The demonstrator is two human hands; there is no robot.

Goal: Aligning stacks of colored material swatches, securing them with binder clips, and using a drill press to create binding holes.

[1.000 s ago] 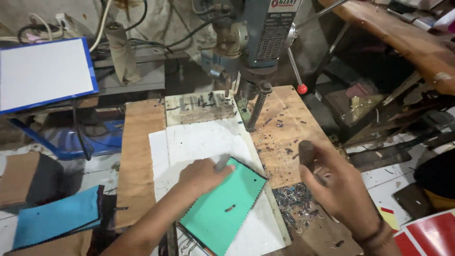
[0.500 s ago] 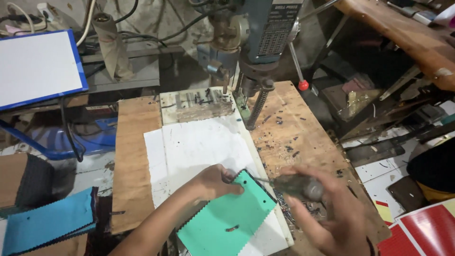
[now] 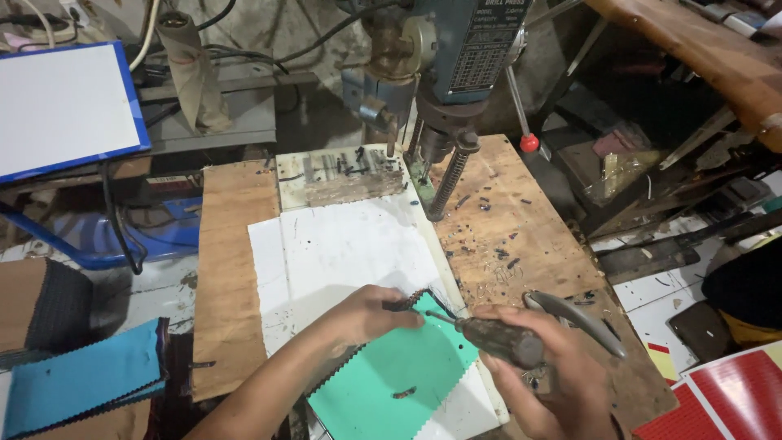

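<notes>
Pinning the green swatch stack [image 3: 391, 371] flat near the table [image 3: 232, 269] edge, the left hand [image 3: 371, 314] grips its far corner so the right hand [image 3: 546, 367], clenched on a screwdriver [image 3: 489, 336], can work there, drill press [image 3: 444, 90] beyond.

The bare left forearm reaches up from the lower edge, its left hand [image 3: 371, 312] palm down, fingers curled and pressed flat. The right hand [image 3: 547, 376] comes in from the lower right, fingers wrapped in a closed grip, thumb seemingly on top, knuckles toward the left hand, nearly touching.
</notes>
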